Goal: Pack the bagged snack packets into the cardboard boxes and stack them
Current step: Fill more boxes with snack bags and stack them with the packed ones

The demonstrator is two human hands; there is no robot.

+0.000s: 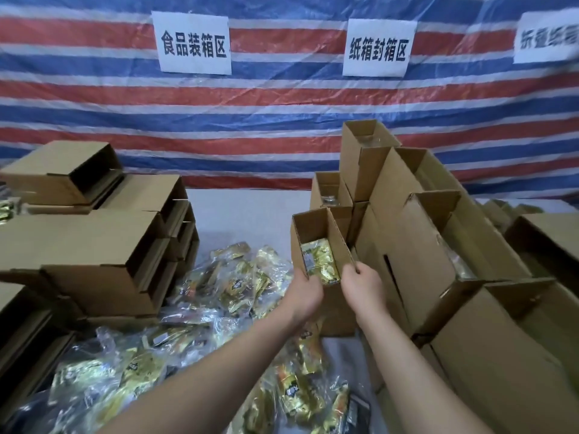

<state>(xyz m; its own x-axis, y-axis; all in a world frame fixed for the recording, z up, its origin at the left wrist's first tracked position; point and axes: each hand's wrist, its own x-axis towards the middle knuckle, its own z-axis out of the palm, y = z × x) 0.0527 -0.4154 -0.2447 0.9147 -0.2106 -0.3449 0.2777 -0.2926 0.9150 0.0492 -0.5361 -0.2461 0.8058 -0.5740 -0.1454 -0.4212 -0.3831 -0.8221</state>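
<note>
striped tarp (282, 114) behind. grey table (244, 211) under stacked empty cardboard boxes (94, 245) at left, open upright boxes (438, 245) at right. heap of bagged snack packets (200, 324) in front. small open box (322, 245) holding a gold packet (321, 261), gripped at near rim by left hand (305, 294) and right hand (362, 286), fingers clamped on cardboard.

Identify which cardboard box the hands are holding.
The open box at the centre, with a gold packet inside; left hand and right hand grip its near rim. Others stand untouched.
</note>
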